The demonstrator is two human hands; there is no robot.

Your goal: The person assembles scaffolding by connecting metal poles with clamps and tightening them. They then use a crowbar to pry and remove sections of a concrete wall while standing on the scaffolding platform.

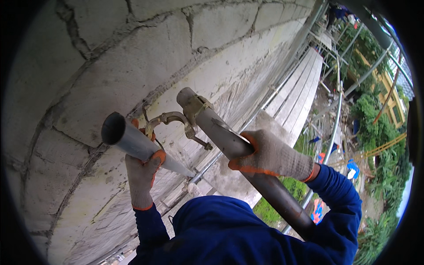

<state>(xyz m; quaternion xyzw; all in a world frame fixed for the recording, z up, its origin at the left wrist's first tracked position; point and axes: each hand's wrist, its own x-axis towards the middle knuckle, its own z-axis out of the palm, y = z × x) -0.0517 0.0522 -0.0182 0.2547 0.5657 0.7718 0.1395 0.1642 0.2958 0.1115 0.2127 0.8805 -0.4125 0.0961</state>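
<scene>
Left hand (140,176), gloved, wraps round grey pipe (140,145), open end up at left. Right hand (278,154), gloved, curls round dark pipe (221,134), which slants from my right sleeve (339,198) to far left. Clamp (194,110) sits on dark pipe near its far end, curved arm reaching left to grey pipe; cannot tell whether they touch. Block wall (128,62) at left, planks (298,92) far right, greenery (373,128) beyond.
</scene>
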